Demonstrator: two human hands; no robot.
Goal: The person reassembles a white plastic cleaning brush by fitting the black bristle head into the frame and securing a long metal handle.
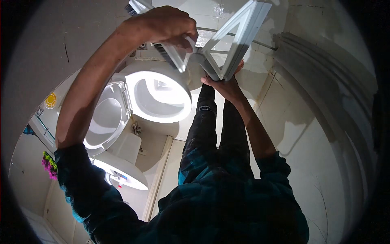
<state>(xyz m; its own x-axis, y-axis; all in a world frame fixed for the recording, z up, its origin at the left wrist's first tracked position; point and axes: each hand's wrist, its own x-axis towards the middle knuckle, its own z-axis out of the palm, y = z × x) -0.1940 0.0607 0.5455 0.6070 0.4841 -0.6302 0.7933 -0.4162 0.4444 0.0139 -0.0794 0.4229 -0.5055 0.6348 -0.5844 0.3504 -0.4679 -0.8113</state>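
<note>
Both my hands are on a white plastic cleaning tool held above the floor. Its left part is a brush head with dark bristles along one side. My left hand is closed over that part, and its fingers curl round the white frame. The right part is an open triangular frame with a grey strip along its outer edge. A short grey tube sits between the two parts. My right hand grips the lower end near the tube, thumb out to the left. How the parts join is partly hidden by my left hand.
A white toilet with its lid raised stands at my left. Behind it are a cistern and a white washbasin. A grey curtain hangs at the right. Pink and green flowers sit at the far left.
</note>
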